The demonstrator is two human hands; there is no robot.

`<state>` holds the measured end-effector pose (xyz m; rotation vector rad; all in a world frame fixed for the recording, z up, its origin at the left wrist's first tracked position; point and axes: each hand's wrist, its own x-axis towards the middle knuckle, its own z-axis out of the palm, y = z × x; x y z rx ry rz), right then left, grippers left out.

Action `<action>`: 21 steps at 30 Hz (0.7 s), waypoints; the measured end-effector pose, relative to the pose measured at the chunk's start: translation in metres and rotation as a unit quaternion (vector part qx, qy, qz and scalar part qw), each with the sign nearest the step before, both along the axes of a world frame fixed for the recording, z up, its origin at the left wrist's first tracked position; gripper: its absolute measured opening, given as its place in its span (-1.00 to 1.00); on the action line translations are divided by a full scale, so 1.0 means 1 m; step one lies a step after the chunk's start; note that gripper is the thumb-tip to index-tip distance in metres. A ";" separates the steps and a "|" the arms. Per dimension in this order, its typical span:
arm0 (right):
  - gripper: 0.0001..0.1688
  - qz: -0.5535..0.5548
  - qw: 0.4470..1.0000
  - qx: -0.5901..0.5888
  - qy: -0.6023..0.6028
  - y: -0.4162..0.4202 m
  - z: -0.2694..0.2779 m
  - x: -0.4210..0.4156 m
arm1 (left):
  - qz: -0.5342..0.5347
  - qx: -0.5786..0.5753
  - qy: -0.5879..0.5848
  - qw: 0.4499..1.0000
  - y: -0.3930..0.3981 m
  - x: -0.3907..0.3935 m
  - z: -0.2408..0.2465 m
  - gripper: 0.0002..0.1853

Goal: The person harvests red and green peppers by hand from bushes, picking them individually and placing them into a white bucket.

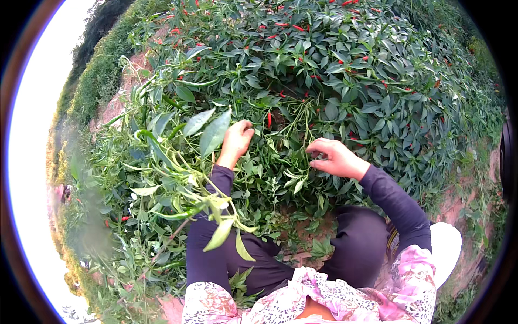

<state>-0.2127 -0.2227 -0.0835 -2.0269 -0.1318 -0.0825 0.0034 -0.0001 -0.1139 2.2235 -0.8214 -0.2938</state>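
Note:
Chili pepper plants [356, 85] with dark green leaves and slender fruit fill the space before me. My left hand [238, 139] reaches in among the foliage with its fingers curled; leaves partly cover it, and whether it grips anything is unclear. Just right of its fingertips hangs a red chili pepper [269, 120]. My right hand [338, 156] is beside thin green stems [300, 117], thumb and bent fingers apart, with nothing plainly between them. A branch bearing pale leaves and a green chili pepper [178, 215] rises close to the camera, crossing in front of my left forearm.
My bent knees [360, 243] flank a patch of reddish soil [307, 229]. At my right side is a white rounded object [447, 251], partly hidden by my arm. More red chilies [298, 28] dot the far plants. Bare ground [117, 103] runs along the left.

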 end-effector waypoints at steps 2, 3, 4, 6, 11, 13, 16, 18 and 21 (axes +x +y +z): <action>-0.65 0.034 0.995 0.082 0.047 0.027 -0.033 0.047 | -0.004 0.044 0.007 0.999 -0.024 -0.003 -0.022 -0.74; -0.68 0.030 0.997 0.061 0.021 0.028 -0.044 0.063 | -0.042 -0.018 -0.066 0.997 -0.039 0.005 -0.050 -0.74; -0.69 0.034 0.994 0.106 0.020 0.029 -0.043 0.083 | -0.001 -0.011 -0.074 0.997 -0.053 0.018 -0.050 -0.75; -0.71 0.019 0.988 0.145 0.046 0.013 -0.060 0.112 | 0.064 0.042 -0.113 0.991 -0.093 0.023 -0.069 -0.69; -0.76 -0.014 0.973 0.193 0.123 0.000 -0.109 0.160 | 0.117 0.199 -0.045 0.972 -0.101 0.033 -0.090 -0.72; -0.76 -0.057 0.955 0.246 0.157 0.003 -0.125 0.176 | 0.128 0.218 -0.045 0.967 -0.098 0.042 -0.093 -0.76; -0.67 -0.124 0.947 0.258 0.148 -0.005 -0.171 0.185 | 0.140 0.165 -0.110 0.970 -0.111 0.051 -0.104 -0.83; -0.58 -0.155 0.952 0.218 0.149 -0.007 -0.192 0.191 | 0.133 0.141 -0.131 0.972 -0.115 0.053 -0.105 -0.84; -0.63 -0.178 0.930 0.265 0.185 -0.001 -0.190 0.199 | 0.180 0.129 -0.058 0.973 -0.116 0.056 -0.108 -0.85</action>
